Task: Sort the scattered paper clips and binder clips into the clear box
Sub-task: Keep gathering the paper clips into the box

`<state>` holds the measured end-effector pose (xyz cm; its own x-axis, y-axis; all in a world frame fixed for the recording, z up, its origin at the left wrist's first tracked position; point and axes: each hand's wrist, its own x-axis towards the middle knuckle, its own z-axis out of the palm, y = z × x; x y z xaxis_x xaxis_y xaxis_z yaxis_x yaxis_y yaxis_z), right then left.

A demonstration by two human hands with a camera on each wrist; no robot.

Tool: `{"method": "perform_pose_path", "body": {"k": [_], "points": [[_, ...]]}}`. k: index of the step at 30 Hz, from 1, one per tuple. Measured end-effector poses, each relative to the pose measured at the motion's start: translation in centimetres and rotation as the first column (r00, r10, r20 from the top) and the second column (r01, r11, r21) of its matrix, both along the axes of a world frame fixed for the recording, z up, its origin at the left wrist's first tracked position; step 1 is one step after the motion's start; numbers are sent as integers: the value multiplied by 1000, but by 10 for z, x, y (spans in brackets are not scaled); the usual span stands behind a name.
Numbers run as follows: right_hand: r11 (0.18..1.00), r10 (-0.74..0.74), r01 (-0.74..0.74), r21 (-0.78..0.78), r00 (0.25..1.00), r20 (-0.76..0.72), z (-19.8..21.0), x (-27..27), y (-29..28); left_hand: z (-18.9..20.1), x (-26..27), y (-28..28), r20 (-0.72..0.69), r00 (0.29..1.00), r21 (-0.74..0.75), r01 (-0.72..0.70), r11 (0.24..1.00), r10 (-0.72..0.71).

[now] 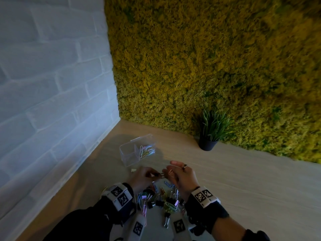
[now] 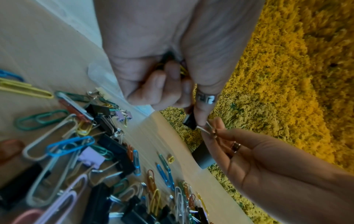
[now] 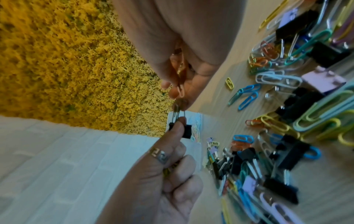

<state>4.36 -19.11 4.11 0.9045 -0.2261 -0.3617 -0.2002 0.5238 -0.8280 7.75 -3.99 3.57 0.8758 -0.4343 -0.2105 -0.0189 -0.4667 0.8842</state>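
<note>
My left hand [image 1: 144,176] pinches a small black binder clip [image 2: 189,121] between thumb and forefinger, and its other fingers curl over more clips in the palm. My right hand [image 1: 180,173] pinches a small orange paper clip [image 3: 180,89] that meets the binder clip's wire handles [image 3: 177,115]. Both hands hover just above the table, between the clip pile and the clear box [image 1: 132,153]. The box stands open beyond them, with several pastel paper clips [image 1: 147,150] in its right compartment. Its left compartment looks bare. The pile of coloured paper clips and black binder clips [image 1: 161,199] lies between my wrists.
A small potted plant [image 1: 207,143] stands at the back right, against the moss wall [image 1: 208,58]. A white brick wall [image 1: 52,84] borders the wooden table [image 1: 243,180] on the left. Loose blue paper clips [image 3: 245,95] lie apart from the pile.
</note>
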Motion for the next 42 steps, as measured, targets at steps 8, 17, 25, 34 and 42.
{"method": "perform_pose_path", "body": {"k": [8,17,25,34,42], "points": [[1000,30,-28,13,985,-172,-1,7,4,10,-3,2,44,999,34,9,999,-10],[627,428,-368,-687,899,-91,2,-12,-2,16,-4,4,29,999,28,18,999,-19],[452,455,-329,-829,885,-103,-2,-1,-8,15,-5,4,201,978,132,32,991,-59],[600,394,-335,-727,914,-96,-9,3,-5,14,-6,17,139,982,159,106,982,-129],[936,92,-150,-320,978,-189,-15,10,-36,15,22,76,45,974,196,-227,954,223]]}}
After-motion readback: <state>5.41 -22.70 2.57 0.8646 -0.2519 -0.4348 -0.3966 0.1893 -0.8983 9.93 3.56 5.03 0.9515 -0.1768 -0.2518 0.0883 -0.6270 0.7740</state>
